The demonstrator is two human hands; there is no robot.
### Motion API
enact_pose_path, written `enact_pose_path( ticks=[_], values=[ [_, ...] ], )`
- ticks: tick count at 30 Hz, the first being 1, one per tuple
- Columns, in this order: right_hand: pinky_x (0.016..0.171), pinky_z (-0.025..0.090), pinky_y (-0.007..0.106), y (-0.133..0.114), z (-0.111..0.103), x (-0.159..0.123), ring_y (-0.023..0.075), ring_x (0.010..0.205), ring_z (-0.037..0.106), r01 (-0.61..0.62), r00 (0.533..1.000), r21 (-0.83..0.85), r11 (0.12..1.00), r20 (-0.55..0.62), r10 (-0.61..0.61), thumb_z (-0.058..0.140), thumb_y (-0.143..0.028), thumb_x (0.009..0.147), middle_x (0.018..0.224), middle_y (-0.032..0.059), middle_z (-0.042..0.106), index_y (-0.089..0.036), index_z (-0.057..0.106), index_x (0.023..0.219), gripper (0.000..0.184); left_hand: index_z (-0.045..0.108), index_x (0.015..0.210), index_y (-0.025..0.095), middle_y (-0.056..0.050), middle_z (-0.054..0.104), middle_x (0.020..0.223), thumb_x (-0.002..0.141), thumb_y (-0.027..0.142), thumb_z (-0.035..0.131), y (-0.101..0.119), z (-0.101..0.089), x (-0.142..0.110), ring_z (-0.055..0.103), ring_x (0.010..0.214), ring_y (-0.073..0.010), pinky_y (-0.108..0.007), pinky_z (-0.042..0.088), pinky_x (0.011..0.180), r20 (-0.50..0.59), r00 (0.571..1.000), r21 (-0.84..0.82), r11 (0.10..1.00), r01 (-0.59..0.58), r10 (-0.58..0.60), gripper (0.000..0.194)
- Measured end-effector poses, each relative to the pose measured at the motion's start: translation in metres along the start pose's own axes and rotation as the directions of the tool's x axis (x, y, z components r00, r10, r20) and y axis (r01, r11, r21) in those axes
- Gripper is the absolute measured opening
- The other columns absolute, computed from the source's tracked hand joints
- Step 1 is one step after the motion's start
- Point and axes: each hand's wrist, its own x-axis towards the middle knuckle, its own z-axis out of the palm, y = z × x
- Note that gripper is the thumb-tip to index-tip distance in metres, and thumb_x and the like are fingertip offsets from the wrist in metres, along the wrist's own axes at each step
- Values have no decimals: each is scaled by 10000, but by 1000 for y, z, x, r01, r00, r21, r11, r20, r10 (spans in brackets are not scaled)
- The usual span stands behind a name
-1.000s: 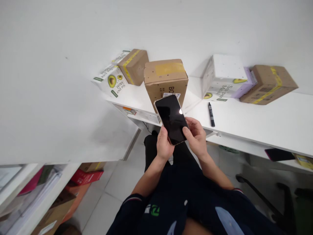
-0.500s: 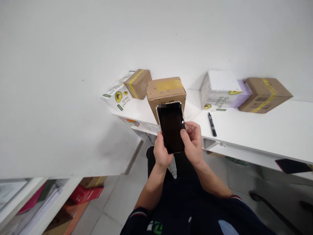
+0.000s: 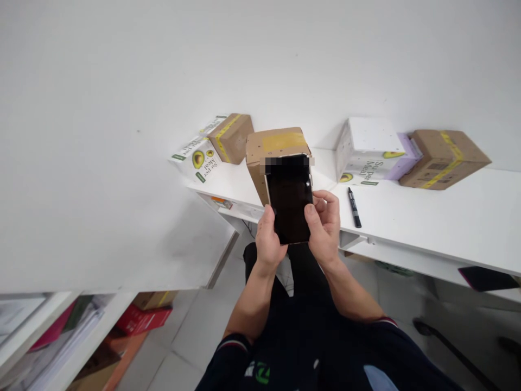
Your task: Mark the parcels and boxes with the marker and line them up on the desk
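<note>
1. Rising beyond both hands, behind all else: a white wall (image 3: 293, 65).
2. Stretching from ahead of the left hand to well past the right hand: a white counter (image 3: 419, 212).
3. Low and well to the left of the left hand: a white shelf (image 3: 82, 345) with papers beside it.
4. Standing just beyond both hands, partly hidden: a cardboard box (image 3: 283, 142), taped across the top.
5. Past the right hand, farther right: a white avocado-printed box (image 3: 368, 146), with a yellow-taped brown box (image 3: 442, 163) near its right side.
6. Beyond the left hand, to its left: white "Super Meal" boxes (image 3: 195, 163), with a smaller taped brown box (image 3: 233, 138) right beside.
7. Closed around opposite edges of the same phone: left hand (image 3: 271, 241), thumb along the edge; right hand (image 3: 324, 231), thumb pressed over the front, fingers curled behind its side.
8. Held between both hands, tilted, dark screen facing back, in front of the cardboard box: the phone (image 3: 290, 206).
9. Lying on the counter just right of the right hand, untouched: a black marker (image 3: 354, 207).
</note>
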Motion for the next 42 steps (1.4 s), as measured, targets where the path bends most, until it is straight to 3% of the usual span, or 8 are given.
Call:
enact_pose_path(
  ticks=[4,8,26,34,38,42],
  values=[
    [736,518,293,0,2,0,148,807,622,-13,1000,22,1000,13,12,655,-493,928,905,-16,640,-306,507,1163,334,787,943,154,-78,810,977,852,550,729,0,-1,2,711,1196,-299,-421,533,1104,-97,994,23,999,-37,39,410],
    [757,537,326,0,3,0,173,842,655,-36,999,0,999,18,36,652,-542,912,940,6,673,-294,488,1168,392,787,959,141,-86,809,985,854,538,728,0,0,2,724,1164,-304,-427,544,1084,-132,990,32,998,-45,49,415],
    [740,530,303,0,2,4,151,798,618,-6,1000,-1,1000,17,6,675,-500,908,886,-16,637,-299,518,1145,348,785,986,146,-96,809,1003,861,552,716,-2,-2,5,721,1174,-303,-424,546,1085,-103,994,29,999,-42,45,430],
    [820,550,325,4,-3,1,162,911,649,28,997,-17,999,67,-27,649,-456,944,1018,17,673,-292,495,1233,367,780,948,145,-74,802,958,884,517,697,-4,-2,5,743,1091,-268,-401,557,1055,-121,992,8,1000,-20,20,386],
    [818,567,340,5,-15,-7,170,925,649,11,995,-131,991,102,2,621,-446,963,1086,45,659,-286,481,1338,431,781,981,147,-86,800,1028,876,533,698,-7,-2,5,733,1118,-265,-399,541,1069,-59,998,-14,1000,18,-19,409],
    [942,573,464,9,-37,-21,257,1139,621,19,990,-406,913,136,40,721,-502,867,1357,122,547,-289,387,1517,761,777,1011,163,-81,796,1067,853,561,710,-12,0,1,710,1172,-286,-422,537,1073,40,997,24,998,64,-65,433]
  ],
)
